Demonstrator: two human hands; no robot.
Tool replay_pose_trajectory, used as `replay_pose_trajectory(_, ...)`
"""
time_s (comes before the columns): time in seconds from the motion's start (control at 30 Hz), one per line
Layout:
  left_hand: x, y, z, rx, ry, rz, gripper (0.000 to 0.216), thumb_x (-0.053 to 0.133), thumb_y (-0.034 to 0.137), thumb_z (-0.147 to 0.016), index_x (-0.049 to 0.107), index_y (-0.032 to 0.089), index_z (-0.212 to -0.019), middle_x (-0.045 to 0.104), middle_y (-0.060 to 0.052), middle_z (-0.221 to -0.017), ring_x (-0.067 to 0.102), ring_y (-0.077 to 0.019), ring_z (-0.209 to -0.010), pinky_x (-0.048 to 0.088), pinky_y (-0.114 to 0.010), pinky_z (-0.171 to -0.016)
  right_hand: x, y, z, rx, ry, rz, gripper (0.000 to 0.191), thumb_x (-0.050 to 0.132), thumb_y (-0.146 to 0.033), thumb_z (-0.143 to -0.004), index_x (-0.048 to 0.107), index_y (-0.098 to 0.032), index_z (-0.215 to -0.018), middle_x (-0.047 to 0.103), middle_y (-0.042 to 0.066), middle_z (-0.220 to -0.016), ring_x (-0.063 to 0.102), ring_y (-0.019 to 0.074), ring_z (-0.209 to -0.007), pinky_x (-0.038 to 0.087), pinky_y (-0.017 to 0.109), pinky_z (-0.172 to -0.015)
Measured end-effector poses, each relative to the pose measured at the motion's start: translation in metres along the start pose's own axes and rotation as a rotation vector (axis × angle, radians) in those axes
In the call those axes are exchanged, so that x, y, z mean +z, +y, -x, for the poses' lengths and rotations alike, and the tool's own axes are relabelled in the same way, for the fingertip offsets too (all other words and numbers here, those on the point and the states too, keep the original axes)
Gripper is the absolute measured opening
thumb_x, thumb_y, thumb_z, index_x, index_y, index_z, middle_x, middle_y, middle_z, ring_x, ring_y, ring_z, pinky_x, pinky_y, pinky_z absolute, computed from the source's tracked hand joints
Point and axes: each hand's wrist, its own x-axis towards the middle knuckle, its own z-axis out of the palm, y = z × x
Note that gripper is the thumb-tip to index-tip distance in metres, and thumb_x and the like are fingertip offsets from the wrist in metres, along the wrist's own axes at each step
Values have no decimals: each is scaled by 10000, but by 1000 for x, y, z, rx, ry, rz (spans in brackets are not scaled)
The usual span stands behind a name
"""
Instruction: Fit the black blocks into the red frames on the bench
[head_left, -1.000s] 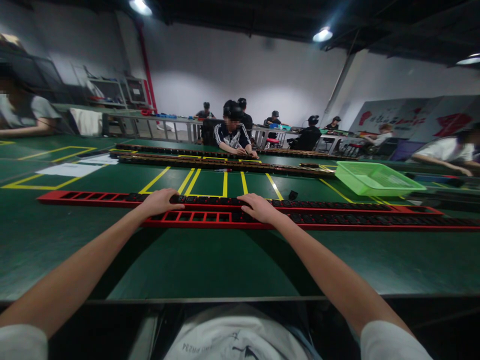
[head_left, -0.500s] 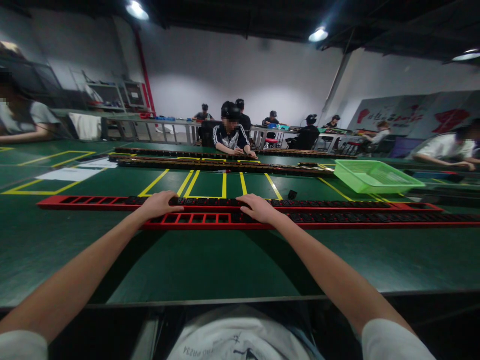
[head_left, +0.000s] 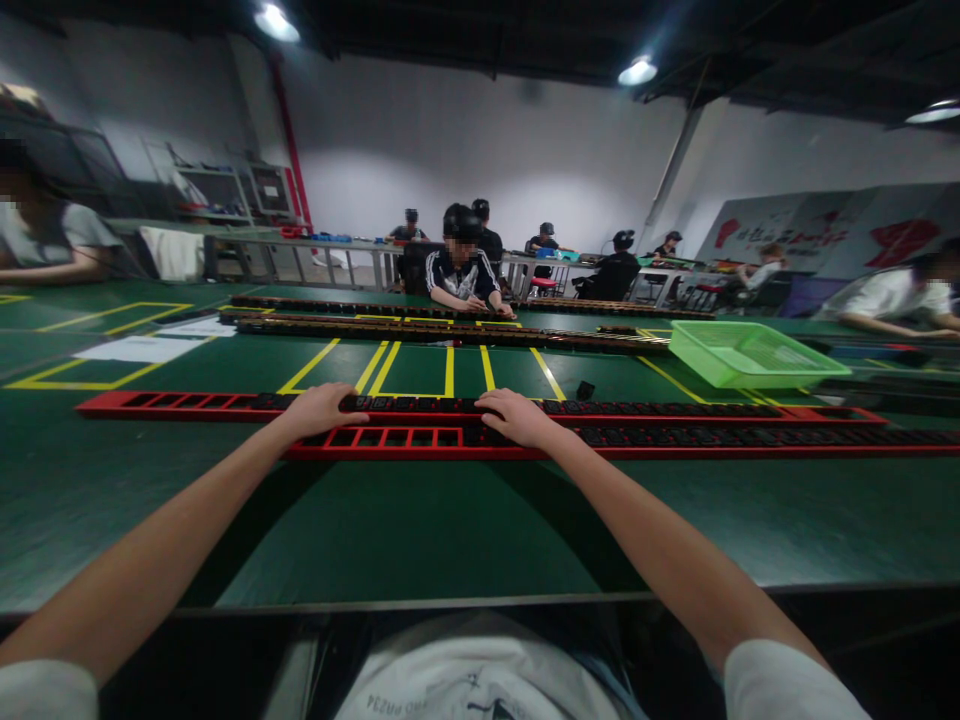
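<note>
Two long red slotted trays lie across the green table, the far tray (head_left: pixel 187 402) and the near tray (head_left: pixel 750 445). Small black parts fill most of their slots; several slots at each left end are bare. My left hand (head_left: pixel 321 408) rests knuckles-up on the far tray with its fingers curled down, and what they pinch is hidden. My right hand (head_left: pixel 517 416) lies flat across both trays with its fingers stretched forward onto the black parts.
A light green basket (head_left: pixel 750 355) stands at the back right, and a loose black part (head_left: pixel 585 390) lies beyond the trays. More long trays (head_left: pixel 450 330) and white sheets (head_left: pixel 139 348) lie farther back. A person (head_left: pixel 461 272) works opposite, with others at both sides.
Both hands stay in the same place on the trays. Only the view has shifted slightly.
</note>
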Motion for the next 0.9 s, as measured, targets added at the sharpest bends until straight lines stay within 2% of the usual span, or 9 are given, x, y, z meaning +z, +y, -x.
replay_pose_trajectory(0.53, 6, -7, -6, 27, -10, -35, 708, 463, 746, -822, 638, 170, -1193, 659, -171, -1203, 615, -344, -1084, 465, -421, -923, 2, 2, 0, 8, 2, 19, 373, 479, -330, -998, 646, -196, -1302, 618, 117, -1338, 552, 274, -1226, 447, 455, -1051)
replay_pose_trajectory(0.67, -3, -11, -4, 78, -35, 111, 661, 249, 646, -937, 652, 157, -1124, 672, -146, -1167, 630, -300, -1070, 463, -398, -961, 2, 1, -1, 3, 1, 29, 372, 472, -323, -1000, 645, -190, -1302, 618, 112, -1340, 552, 270, -1227, 443, 444, -1059)
replay_pose_trajectory(0.73, -9, -16, -2, 78, -63, 206, 648, 207, 604, -952, 654, 167, -1123, 683, -118, -1163, 640, -278, -1062, 468, -380, -970, 2, 0, -1, 1, 1, 29, 374, 471, -326, -1001, 645, -185, -1301, 618, 113, -1340, 552, 272, -1226, 443, 444, -1058)
replay_pose_trajectory(0.9, -12, -30, 3, 111, -104, 209, 598, 431, 553, -851, 605, 182, -1286, 631, -104, -1327, 583, -282, -1219, 424, -382, -1073, 2, 1, -1, -1, 0, 20, 377, 472, -333, -1003, 640, -188, -1307, 616, 117, -1340, 551, 267, -1223, 444, 444, -1053)
